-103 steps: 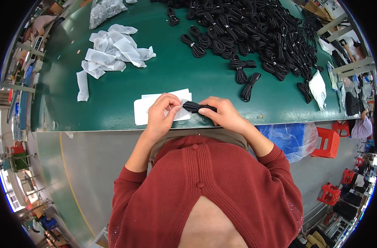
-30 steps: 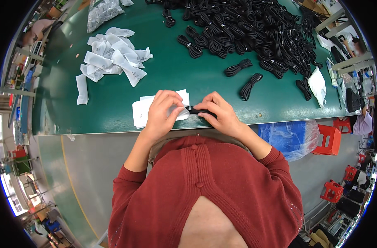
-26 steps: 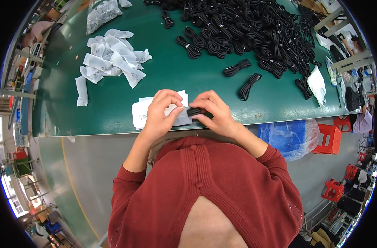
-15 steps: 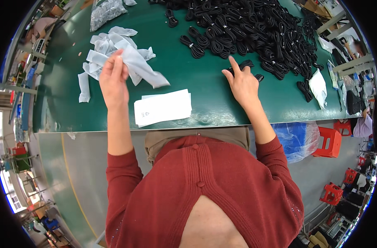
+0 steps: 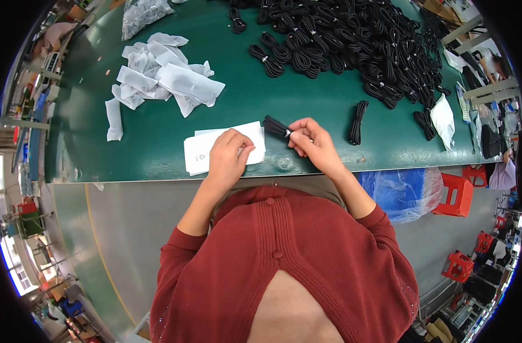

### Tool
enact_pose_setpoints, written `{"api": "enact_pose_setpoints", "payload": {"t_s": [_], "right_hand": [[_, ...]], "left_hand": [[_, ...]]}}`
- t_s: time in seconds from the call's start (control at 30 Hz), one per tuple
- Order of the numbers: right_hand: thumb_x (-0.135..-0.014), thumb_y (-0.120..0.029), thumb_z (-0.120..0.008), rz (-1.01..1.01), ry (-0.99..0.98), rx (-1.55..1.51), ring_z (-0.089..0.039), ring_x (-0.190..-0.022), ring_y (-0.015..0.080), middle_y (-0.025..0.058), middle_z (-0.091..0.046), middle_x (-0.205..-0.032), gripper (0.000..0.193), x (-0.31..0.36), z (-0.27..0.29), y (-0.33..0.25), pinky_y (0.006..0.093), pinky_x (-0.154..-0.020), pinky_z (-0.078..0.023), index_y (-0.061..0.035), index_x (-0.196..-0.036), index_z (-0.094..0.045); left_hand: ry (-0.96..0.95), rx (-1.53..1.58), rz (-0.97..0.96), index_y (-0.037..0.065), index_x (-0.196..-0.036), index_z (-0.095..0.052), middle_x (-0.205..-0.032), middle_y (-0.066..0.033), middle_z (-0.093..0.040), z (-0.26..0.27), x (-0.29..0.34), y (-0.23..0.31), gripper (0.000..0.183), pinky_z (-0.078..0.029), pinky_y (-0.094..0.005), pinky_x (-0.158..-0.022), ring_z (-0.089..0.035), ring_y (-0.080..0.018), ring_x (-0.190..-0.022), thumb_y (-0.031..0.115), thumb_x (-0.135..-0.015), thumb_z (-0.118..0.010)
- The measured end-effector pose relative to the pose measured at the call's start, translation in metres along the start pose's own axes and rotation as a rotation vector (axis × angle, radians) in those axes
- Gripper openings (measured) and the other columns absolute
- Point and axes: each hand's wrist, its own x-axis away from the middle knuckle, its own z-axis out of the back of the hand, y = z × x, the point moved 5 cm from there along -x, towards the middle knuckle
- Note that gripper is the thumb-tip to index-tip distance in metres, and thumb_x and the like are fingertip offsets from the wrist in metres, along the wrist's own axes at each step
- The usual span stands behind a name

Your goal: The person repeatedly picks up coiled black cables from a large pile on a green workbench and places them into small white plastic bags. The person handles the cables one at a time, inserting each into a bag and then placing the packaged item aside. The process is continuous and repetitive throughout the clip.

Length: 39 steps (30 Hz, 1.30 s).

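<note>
The right hand [image 5: 312, 144] holds the black cable bundle [image 5: 276, 125]. Its thumb and fingers are clamped on the bundle's near right end, at the pale tie; the remaining length projects clear of the grip.

The left hand [image 5: 229, 155] rests over the right half of a stack of flat white sleeves [image 5: 198, 146]. Its thumb and forefinger tips are close together; whether they pinch the top sleeve cannot be determined.

Governing relation: the bundle lies to the right of the left fingers and slightly farther from the body. Its free end sits just beside the stack's far right corner. The right hand is the nearer hand, being in contact.

Orientation: the bundle's long axis runs diagonally, from the right fingers leftward and away from the body. The free end points left and outward, past the far side of the left fingers rather than directly at them. Height above the green surface [image 5: 141, 163] cannot be determined.
</note>
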Motion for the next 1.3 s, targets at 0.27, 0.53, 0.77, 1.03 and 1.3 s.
{"api": "enact_pose_setpoints", "payload": {"t_s": [0.27, 0.53, 0.77, 1.03, 1.3], "right_hand": [[-0.09, -0.016, -0.071, 0.098, 0.032, 0.225, -0.062, -0.072, 0.0092, 0.0058, -0.068, -0.082, 0.026, 0.008, -0.018, -0.001, 0.0261, -0.067, -0.05, 0.0019, -0.106, -0.062], [-0.093, -0.027, -0.067, 0.321, -0.086, 0.595, -0.059, -0.061, 0.0093, 0.0075, -0.07, -0.075, 0.028, 0.008, -0.023, -0.018, 0.0307, -0.055, -0.045, 0.0001, -0.096, -0.07], [-0.1, -0.033, -0.056, -0.357, -0.302, -0.191, -0.046, -0.057, 0.0037, 0.0042, -0.065, -0.073, 0.029, 0.001, -0.028, 0.013, 0.0189, -0.052, -0.035, -0.0058, -0.102, -0.064], [-0.085, -0.007, -0.072, 0.67, -0.002, 0.366, -0.058, -0.085, 0.0174, 0.0107, -0.055, -0.108, 0.035, 0.013, -0.046, -0.03, 0.0285, -0.073, -0.048, -0.0053, -0.119, -0.065], [-0.084, -0.024, -0.076, 0.641, 0.759, 1.034, -0.06, -0.085, 0.0314, 0.0184, -0.053, -0.11, 0.042, 0.02, 0.024, -0.069, 0.0406, -0.07, -0.052, -0.006, -0.118, -0.059]], "left_hand": [[0.023, 0.29, 0.255, 0.0, -0.087, -0.062, -0.082, -0.0037, -0.058, 0.004, 0.003, -0.011, 0.007, -0.044, -0.0254, -0.069, -0.051, -0.0111, -0.071, 0.0, -0.084, -0.068], [0.026, 0.373, 0.108, 0.001, -0.088, -0.061, -0.088, -0.0058, -0.061, 0.011, -0.001, 0.002, 0.006, -0.045, -0.0287, -0.073, -0.055, -0.0163, -0.078, -0.001, -0.085, -0.067], [-0.088, 0.114, -0.233, 0.003, -0.085, -0.061, -0.098, -0.009, -0.061, 0.022, -0.008, 0.037, 0.012, -0.046, -0.0385, -0.081, -0.054, -0.0298, -0.092, -0.002, -0.076, -0.068], [0.017, 0.171, -0.175, 0.003, -0.086, -0.061, -0.103, -0.0081, -0.062, 0.033, -0.02, 0.036, 0.01, -0.046, -0.0345, -0.082, -0.055, -0.026, -0.096, 0.0, -0.08, -0.068], [0.493, 0.939, 0.241, -0.003, -0.116, -0.06, -0.102, 0.0001, -0.059, 0.109, -0.062, -0.031, 0.024, -0.042, -0.0214, -0.072, -0.052, -0.006, -0.086, 0.015, -0.099, -0.06]]}}
